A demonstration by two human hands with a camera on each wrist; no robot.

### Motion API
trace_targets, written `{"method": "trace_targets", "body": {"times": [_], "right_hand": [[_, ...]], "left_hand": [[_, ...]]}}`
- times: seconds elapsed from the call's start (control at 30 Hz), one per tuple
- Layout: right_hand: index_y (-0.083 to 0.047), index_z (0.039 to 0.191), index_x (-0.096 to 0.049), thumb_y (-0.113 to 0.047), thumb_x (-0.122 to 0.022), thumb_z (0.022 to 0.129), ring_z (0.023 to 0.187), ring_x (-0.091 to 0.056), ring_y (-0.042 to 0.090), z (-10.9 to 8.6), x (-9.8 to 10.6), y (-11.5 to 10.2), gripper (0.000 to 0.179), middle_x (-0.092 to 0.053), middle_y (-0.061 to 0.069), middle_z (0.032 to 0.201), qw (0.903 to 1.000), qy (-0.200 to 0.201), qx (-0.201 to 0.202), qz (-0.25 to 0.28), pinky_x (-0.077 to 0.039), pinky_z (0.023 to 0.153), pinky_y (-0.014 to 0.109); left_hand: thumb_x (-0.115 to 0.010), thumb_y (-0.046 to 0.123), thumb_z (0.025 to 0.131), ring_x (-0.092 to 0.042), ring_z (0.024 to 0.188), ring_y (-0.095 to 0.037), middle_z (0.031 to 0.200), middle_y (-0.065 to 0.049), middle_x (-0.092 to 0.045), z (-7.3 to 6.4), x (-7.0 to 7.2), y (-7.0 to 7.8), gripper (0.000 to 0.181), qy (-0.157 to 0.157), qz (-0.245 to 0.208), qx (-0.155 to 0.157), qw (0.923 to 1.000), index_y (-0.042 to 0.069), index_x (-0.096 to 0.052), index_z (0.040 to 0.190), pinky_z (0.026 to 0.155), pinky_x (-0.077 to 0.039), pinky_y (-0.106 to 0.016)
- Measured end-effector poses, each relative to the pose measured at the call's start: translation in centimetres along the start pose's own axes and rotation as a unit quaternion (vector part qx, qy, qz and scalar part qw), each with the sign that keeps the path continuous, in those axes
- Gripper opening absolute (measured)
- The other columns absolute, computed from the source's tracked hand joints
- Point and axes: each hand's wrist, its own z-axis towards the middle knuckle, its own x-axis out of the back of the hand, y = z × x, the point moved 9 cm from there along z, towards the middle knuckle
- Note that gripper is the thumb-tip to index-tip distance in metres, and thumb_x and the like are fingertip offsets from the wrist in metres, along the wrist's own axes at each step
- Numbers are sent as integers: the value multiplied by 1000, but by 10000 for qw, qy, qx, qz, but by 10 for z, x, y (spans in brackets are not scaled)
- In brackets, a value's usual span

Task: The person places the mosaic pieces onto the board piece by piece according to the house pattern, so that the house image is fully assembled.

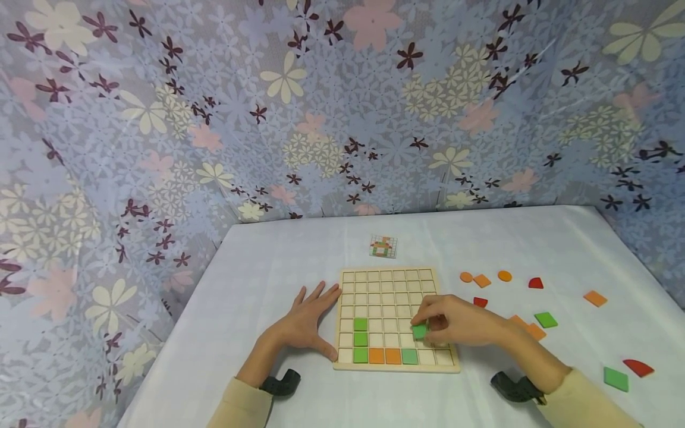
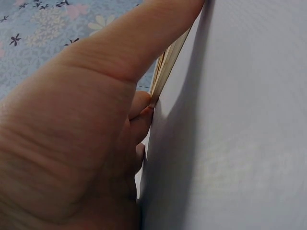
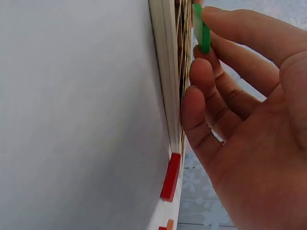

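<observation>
A wooden grid board (image 1: 396, 370) lies on the white-covered table. Its left part carries a column of green square tiles (image 1: 361, 339); along the bottom row follow two orange square tiles (image 1: 385, 356) and a paler green one (image 1: 409, 356). My left hand (image 1: 305, 324) rests at the board's left edge, fingers spread and thumb near the lower corner. Over the right half of the grid, my right hand (image 1: 455, 321) pinches a green square tile (image 1: 419, 331) between thumb and fingers. In the right wrist view that tile (image 3: 205, 33) is held on edge, just off the board.
Behind the board lies a small pattern card (image 1: 383, 246). Loose pieces are scattered to the right: orange discs (image 1: 505, 276), orange tiles (image 1: 595, 298), red quarter-round pieces (image 1: 638, 368) and green tiles (image 1: 616, 378). A flowered cloth (image 1: 342, 107) hangs behind the table.
</observation>
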Motion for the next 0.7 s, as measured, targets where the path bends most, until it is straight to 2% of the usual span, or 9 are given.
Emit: {"method": "trace_targets", "body": {"times": [0.3, 0.47, 0.7], "right_hand": [[-22, 111, -72, -26, -75, 84, 76, -56, 15, 4, -8, -4, 27, -61, -7, 97, 9998, -102, -40, -143, -49, 65, 23], [-21, 111, -72, -23, -75, 85, 71, -53, 11, 7, -10, -7, 26, -59, -8, 89, 9987, -23, 14, -501, -47, 61, 22], [-25, 112, -71, -27, -76, 84, 72, -51, 9, 8, -12, -7, 28, -55, -13, 85, 9965, -3, -171, -821, -46, 61, 22]], "left_hand": [[-68, 85, 45, 2, 146, -21, 160, 7, -10, -1, 1, 1, 139, -9, 35, 20, 10000, 21, -14, 156, 113, 7, -51], [-68, 86, 45, 1, 146, -22, 160, 6, -10, -1, 2, 1, 139, 19, 33, 1, 10000, 21, -14, 156, 113, 6, -52], [-69, 85, 45, 1, 146, -21, 160, 6, -11, -1, 1, 1, 139, 18, 23, 24, 10000, 22, -14, 156, 113, 6, -51]]}}
